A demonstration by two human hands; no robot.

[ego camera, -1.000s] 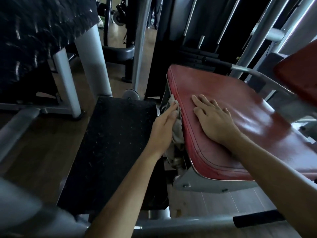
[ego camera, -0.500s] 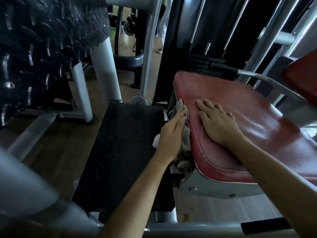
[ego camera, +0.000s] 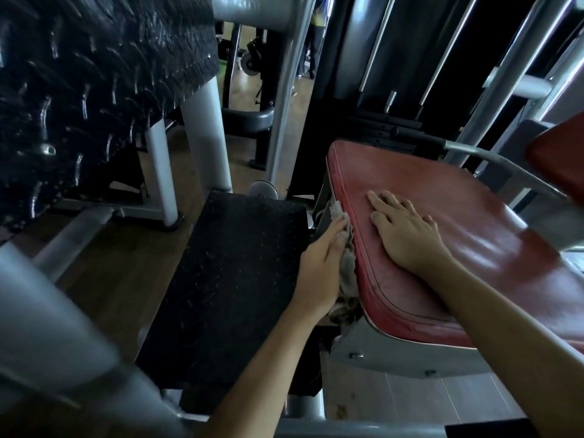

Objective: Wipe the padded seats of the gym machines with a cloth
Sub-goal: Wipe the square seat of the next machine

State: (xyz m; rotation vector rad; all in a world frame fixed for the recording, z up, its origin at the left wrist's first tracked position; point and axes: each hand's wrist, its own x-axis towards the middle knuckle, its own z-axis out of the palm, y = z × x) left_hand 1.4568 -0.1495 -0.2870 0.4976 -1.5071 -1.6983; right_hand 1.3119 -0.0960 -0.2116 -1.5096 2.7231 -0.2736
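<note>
Head view: red padded seat [ego camera: 474, 235] right of centre, tilted, mounted on a grey metal bracket [ego camera: 395, 358]. Right grip [ego camera: 407, 235] released, laid palm-down on the seat's top near its left edge, fingers straight and slightly spread. Left grip [ego camera: 319, 273] likewise released, fingers nearly straight, pressing a grey cloth [ego camera: 347, 267] against the seat's left side wall. Cloth bunched between palm and pad, loose end hanging by the seat's lower corner. Just left of the seat, a black textured footplate [ego camera: 227, 279] above wooden floor [ego camera: 104, 279]. Upper left, a larger black studded plate [ego camera: 79, 90], blurred. Behind the seat, chrome guide rods [ego camera: 379, 42]. Far right, part of a second red pad [ego camera: 559, 159].
</note>
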